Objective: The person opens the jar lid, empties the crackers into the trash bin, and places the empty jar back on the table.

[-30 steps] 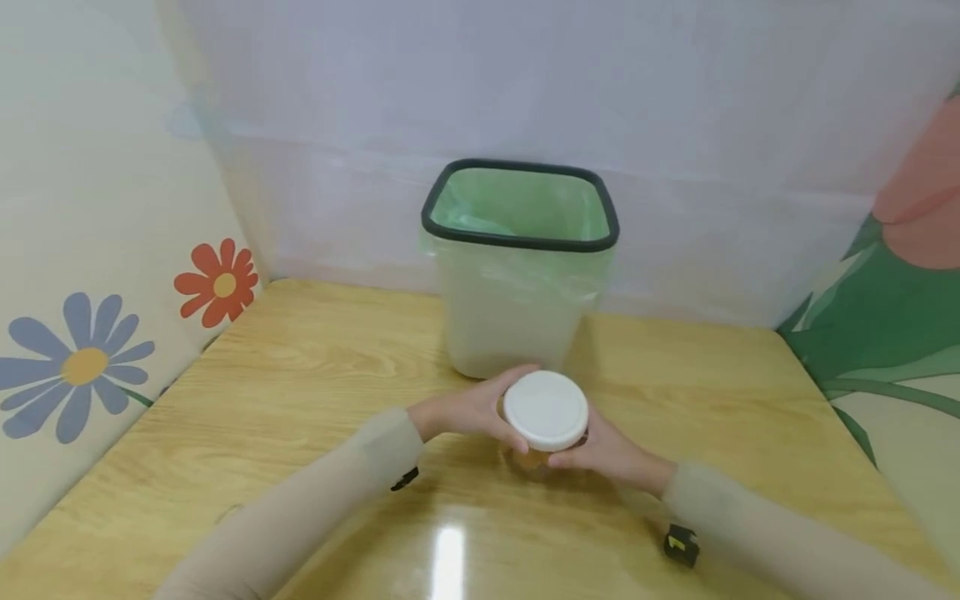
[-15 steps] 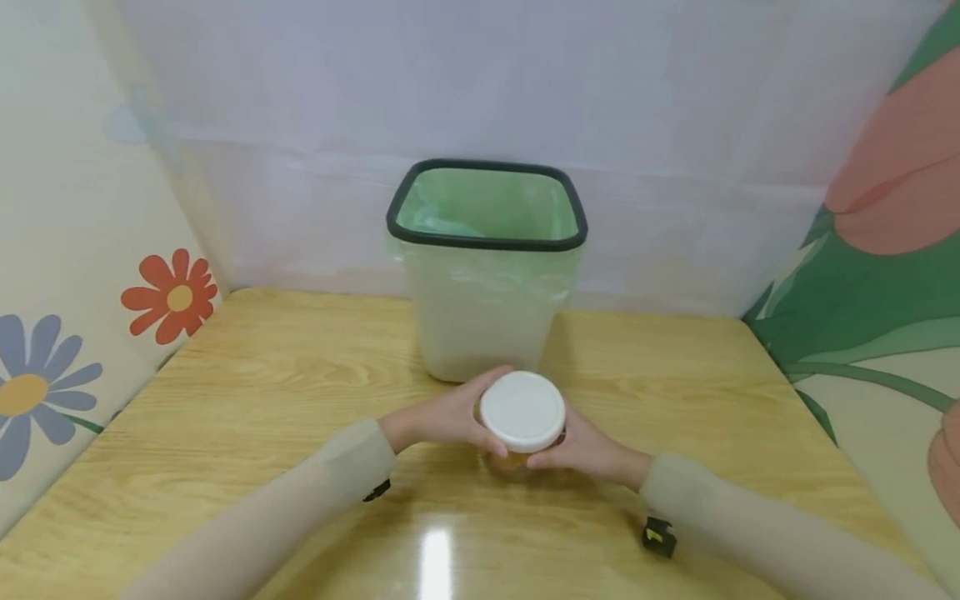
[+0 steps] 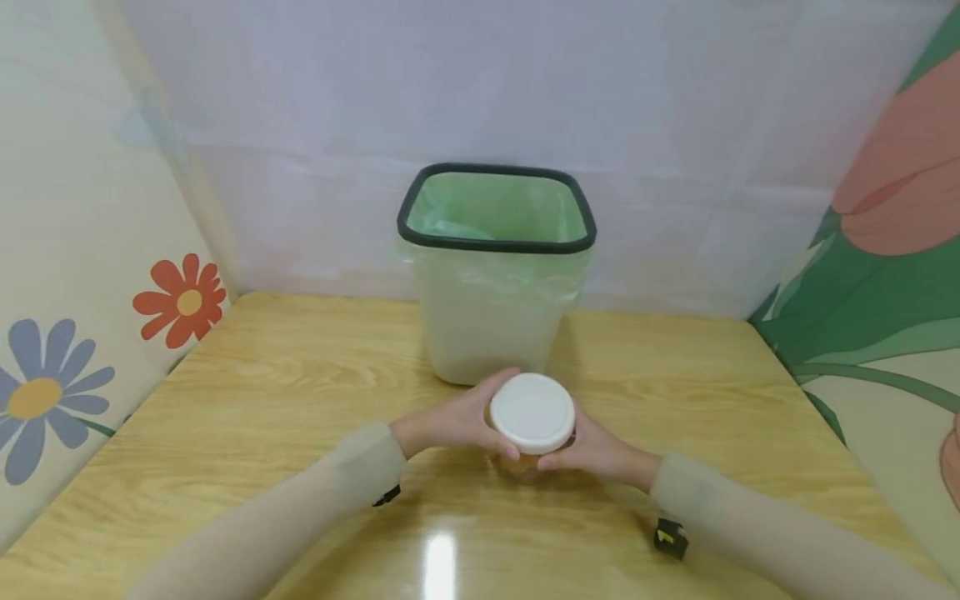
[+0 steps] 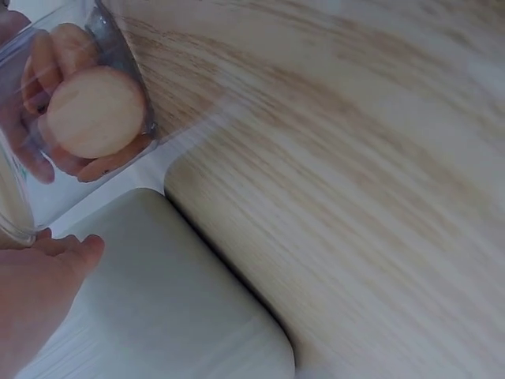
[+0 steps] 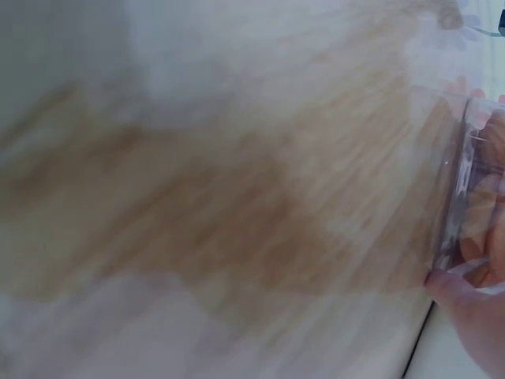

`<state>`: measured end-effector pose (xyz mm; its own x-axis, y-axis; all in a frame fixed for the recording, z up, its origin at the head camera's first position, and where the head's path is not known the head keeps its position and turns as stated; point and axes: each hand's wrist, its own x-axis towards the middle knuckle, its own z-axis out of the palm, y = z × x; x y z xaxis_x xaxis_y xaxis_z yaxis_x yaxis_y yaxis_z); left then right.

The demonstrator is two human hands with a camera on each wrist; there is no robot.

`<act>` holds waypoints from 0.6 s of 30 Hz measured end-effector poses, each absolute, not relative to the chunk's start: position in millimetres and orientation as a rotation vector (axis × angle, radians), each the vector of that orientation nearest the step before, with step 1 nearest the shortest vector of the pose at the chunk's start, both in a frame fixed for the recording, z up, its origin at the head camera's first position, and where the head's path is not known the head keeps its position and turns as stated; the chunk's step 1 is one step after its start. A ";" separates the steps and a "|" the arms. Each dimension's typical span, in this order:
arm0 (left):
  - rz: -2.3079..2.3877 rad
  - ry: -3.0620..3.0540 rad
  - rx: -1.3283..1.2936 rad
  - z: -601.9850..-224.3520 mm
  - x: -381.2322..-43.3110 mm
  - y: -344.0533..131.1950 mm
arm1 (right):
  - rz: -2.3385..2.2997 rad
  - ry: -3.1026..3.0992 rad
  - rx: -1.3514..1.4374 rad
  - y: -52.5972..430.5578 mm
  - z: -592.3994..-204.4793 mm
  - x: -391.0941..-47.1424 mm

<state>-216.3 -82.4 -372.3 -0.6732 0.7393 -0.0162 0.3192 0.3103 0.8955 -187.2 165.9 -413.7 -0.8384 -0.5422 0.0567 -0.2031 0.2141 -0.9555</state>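
Both hands hold a clear jar [image 4: 95, 118] between them, just in front of the bin. Its round white lid [image 3: 532, 412] faces up in the head view. Round tan cookies [image 4: 96, 112] show through the clear wall in the left wrist view. My left hand [image 3: 459, 418] grips the jar's left side, thumb at the near side and fingers round the far side. From the right, my right hand [image 3: 600, 452] grips it with the thumb in front; most of its fingers are hidden behind the jar.
Behind the hands stands a pale waste bin [image 3: 487, 312] with a black rim [image 3: 497, 246] and a green liner bag [image 3: 502, 204]. Wood-grain tabletop [image 3: 315, 358] lies around it. A pale cloth wall rises behind, with flower-printed panels [image 3: 183, 300] at both sides.
The whole head view shifts left, then slightly back right. Both hands keep their grip on the jar, which stays in front of the bin.
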 end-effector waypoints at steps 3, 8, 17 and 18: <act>1.309 2.198 0.907 -371.5 -211.6 -82.5 | -1.662 2.205 -0.714 164.9 -414.0 -185.8; 1.296 2.240 0.887 -375.3 -208.4 -76.0 | -1.656 2.206 -0.719 170.1 -415.7 -183.4; 1.332 2.303 0.921 -374.2 -208.0 -74.1 | -1.657 2.232 -0.713 167.7 -413.8 -185.7; 1.337 2.310 0.913 -373.8 -207.6 -74.4 | -1.656 2.231 -0.715 167.1 -413.5 -186.4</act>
<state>-207.6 -74.4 -373.8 -0.7446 0.6662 0.0408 0.3673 0.3580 0.8585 -186.4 167.1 -413.5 -0.8409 -0.5362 0.0728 -0.2251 0.2242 -0.9482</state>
